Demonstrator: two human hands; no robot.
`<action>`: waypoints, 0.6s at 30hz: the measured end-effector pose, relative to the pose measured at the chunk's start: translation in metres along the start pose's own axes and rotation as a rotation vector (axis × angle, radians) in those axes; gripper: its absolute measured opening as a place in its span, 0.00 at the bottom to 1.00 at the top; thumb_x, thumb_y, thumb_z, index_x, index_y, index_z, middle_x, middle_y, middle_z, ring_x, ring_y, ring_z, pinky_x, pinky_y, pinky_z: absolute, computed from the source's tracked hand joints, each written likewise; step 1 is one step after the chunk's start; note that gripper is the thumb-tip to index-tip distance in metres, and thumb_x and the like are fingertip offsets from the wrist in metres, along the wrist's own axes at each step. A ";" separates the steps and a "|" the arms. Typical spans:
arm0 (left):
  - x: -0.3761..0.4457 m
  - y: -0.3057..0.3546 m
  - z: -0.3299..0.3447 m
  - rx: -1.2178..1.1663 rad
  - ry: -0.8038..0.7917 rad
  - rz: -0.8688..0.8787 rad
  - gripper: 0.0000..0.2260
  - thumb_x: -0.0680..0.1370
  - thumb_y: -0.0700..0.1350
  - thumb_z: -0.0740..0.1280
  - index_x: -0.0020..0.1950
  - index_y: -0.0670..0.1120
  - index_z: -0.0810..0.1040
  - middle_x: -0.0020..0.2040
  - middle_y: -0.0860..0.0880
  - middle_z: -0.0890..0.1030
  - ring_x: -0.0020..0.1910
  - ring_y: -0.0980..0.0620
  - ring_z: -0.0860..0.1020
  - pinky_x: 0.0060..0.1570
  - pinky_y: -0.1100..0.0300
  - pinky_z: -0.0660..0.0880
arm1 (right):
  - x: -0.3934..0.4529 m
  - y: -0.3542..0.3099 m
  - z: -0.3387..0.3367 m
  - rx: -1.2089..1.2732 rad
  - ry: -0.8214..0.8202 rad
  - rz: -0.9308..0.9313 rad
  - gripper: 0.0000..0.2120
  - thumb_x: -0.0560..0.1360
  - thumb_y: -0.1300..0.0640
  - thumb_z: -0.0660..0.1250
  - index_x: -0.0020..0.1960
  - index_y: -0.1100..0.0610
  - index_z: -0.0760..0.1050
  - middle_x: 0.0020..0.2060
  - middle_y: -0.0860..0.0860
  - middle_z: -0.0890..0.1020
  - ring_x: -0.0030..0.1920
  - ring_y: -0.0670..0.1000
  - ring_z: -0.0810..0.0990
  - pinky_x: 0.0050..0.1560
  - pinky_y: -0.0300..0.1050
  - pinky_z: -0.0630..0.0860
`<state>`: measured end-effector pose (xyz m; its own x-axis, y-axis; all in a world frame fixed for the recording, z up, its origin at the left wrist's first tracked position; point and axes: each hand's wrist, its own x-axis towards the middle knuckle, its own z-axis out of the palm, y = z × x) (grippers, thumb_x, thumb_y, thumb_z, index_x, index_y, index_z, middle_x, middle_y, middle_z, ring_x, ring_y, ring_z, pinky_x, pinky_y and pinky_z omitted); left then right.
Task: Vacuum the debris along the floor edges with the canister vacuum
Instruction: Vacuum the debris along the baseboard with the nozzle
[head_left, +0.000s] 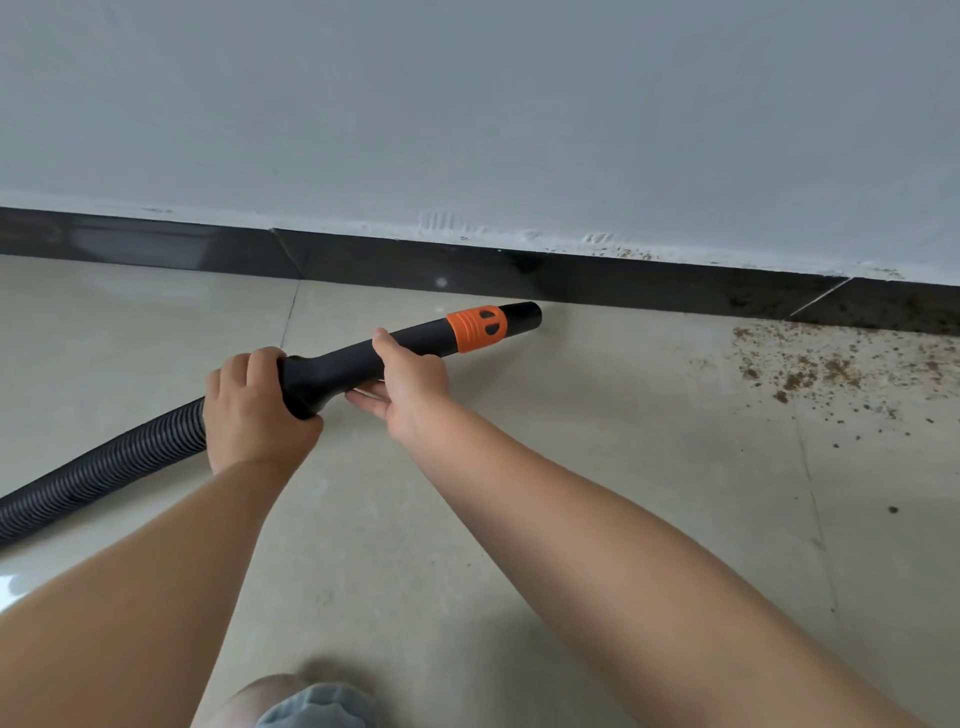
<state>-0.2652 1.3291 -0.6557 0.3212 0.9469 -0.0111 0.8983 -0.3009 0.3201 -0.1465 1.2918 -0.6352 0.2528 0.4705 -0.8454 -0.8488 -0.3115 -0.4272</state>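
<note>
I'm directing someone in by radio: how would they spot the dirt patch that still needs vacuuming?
Follow the dark baseboard under the grey wall toward the right. Where it meets the beige floor tiles, a scatter of brown crumbs lies against it, to the right of the vacuum nozzle. It is the only speckled area on the otherwise plain tiles.

Nozzle (522, 315) by baseboard (623, 288), debris (826, 369) to its rt.

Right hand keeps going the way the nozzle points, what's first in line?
Likely the baseboard. The right hand and nozzle aim up-right at it; the debris lies further right, off that line. Depth unclear.
</note>
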 end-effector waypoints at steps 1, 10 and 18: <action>0.003 -0.008 -0.001 -0.003 -0.003 -0.008 0.23 0.65 0.34 0.72 0.59 0.35 0.72 0.56 0.35 0.74 0.57 0.36 0.68 0.55 0.47 0.65 | 0.001 0.004 0.006 -0.002 -0.002 0.009 0.21 0.75 0.58 0.67 0.65 0.60 0.65 0.61 0.58 0.75 0.56 0.59 0.79 0.46 0.50 0.79; 0.021 -0.035 0.002 0.021 -0.057 0.069 0.21 0.64 0.32 0.71 0.55 0.35 0.73 0.51 0.35 0.75 0.53 0.35 0.70 0.50 0.47 0.66 | 0.012 0.021 0.024 0.031 0.013 -0.017 0.12 0.76 0.58 0.67 0.53 0.58 0.65 0.59 0.59 0.76 0.56 0.59 0.79 0.45 0.50 0.79; 0.025 0.005 0.013 0.033 -0.115 0.195 0.19 0.67 0.37 0.71 0.55 0.35 0.72 0.52 0.37 0.75 0.52 0.37 0.71 0.51 0.48 0.65 | 0.021 -0.007 -0.005 0.061 0.086 -0.110 0.13 0.77 0.55 0.65 0.57 0.58 0.67 0.59 0.60 0.76 0.54 0.60 0.79 0.37 0.47 0.78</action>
<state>-0.2484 1.3497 -0.6663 0.5201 0.8520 -0.0602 0.8246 -0.4825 0.2953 -0.1335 1.2998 -0.6512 0.3823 0.4253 -0.8203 -0.8399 -0.2102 -0.5004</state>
